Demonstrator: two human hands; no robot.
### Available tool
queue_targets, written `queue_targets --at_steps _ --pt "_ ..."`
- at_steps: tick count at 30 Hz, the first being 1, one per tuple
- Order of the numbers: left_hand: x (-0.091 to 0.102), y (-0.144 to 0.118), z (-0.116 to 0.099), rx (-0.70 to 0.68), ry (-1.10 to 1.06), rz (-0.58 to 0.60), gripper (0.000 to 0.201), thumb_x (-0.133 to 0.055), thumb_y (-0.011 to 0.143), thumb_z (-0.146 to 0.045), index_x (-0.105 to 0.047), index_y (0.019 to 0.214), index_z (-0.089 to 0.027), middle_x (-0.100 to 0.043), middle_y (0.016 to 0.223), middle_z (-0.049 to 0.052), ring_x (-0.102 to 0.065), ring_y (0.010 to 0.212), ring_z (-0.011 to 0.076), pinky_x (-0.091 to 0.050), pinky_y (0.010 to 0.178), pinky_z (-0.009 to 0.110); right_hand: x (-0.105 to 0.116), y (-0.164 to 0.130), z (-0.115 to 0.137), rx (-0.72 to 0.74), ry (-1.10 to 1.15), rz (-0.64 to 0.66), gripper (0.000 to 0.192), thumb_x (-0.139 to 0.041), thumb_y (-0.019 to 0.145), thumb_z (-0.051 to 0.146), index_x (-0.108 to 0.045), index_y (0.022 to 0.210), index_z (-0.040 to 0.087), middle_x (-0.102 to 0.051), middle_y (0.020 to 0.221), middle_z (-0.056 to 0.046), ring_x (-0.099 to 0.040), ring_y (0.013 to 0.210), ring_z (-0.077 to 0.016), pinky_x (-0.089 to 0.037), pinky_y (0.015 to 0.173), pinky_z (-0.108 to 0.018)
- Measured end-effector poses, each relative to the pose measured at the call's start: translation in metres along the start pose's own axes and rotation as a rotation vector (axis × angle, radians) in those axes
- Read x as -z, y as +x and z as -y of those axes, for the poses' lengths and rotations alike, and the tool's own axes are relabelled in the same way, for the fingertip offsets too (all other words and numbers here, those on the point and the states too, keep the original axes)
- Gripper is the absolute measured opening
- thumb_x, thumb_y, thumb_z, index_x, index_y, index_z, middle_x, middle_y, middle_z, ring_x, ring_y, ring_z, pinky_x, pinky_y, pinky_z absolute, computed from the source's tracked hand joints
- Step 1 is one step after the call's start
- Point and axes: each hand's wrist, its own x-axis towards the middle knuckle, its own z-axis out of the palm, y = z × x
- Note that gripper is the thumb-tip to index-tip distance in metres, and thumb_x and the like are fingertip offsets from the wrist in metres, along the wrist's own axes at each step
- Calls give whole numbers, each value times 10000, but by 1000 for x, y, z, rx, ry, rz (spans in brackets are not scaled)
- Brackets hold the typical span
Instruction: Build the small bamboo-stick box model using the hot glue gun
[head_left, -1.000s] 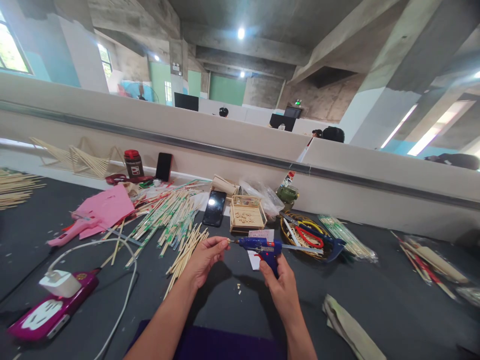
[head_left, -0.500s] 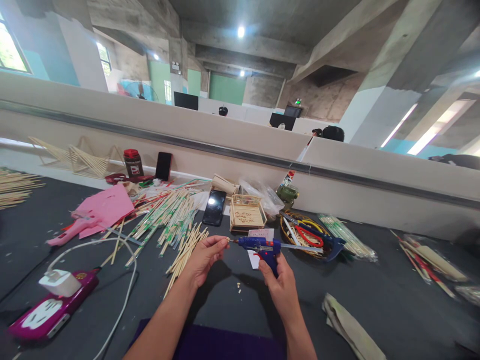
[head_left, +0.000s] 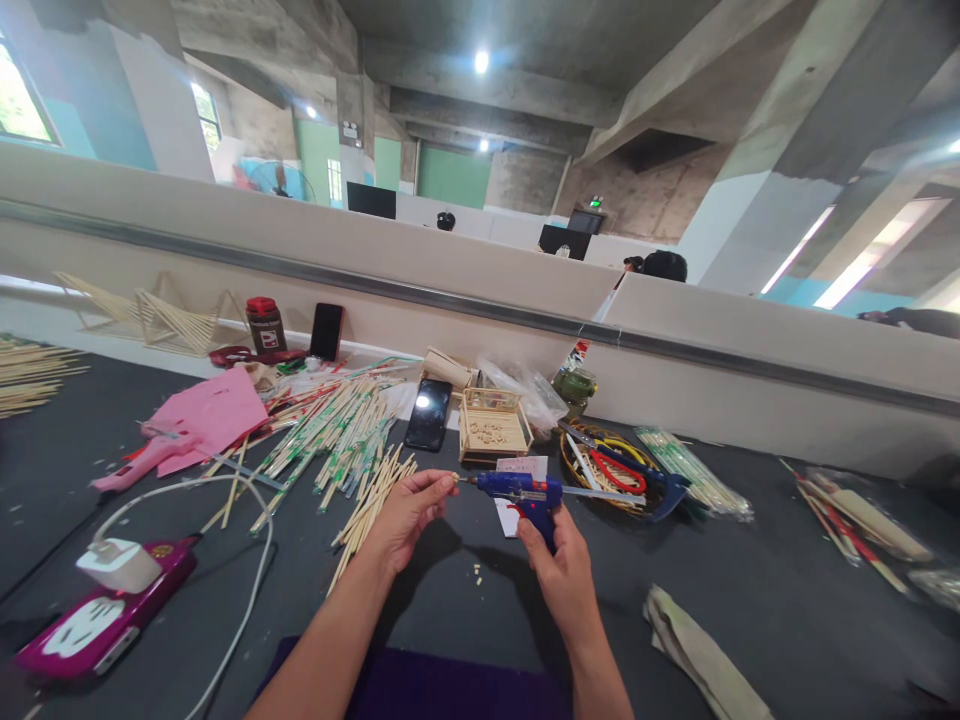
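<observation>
My right hand (head_left: 556, 552) is wrapped round the handle of a blue hot glue gun (head_left: 519, 487), with a clear glue stick (head_left: 600, 493) jutting from its back. Its nozzle points left, right at the fingertips of my left hand (head_left: 415, 508). Those fingers are pinched on a tiny pale piece, mostly hidden, too small to name. Below the gun a few small wooden bits (head_left: 478, 574) lie on the dark table. Behind it stands a small box built of wooden sticks (head_left: 495, 432), with little pieces inside, and a white paper (head_left: 507, 522) lies under the gun.
Bundles of chopsticks (head_left: 352, 430), a phone (head_left: 428, 415) and a basket of tools (head_left: 611, 470) lie beyond my hands. At left are a pink glue gun (head_left: 154, 455) and a purple power strip (head_left: 112, 610) with a white cable. A folded cloth (head_left: 697, 650) lies at right.
Hardly anything differs. Both hands keep their places, with the glue gun's nozzle still at my left fingertips.
</observation>
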Motion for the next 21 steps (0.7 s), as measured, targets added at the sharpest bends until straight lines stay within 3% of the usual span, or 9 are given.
queue_targets --at_steps 21 --pt "1 1 2 1 -8 16 352 -901 533 -346 -759 787 -148 -694 711 26 -558 611 75 -409 592 187 0 0 -1 -19 1 19 390 -577 849 440 -647 1136 184 -688 805 -51 -613 721 -213 -492 628 -285"
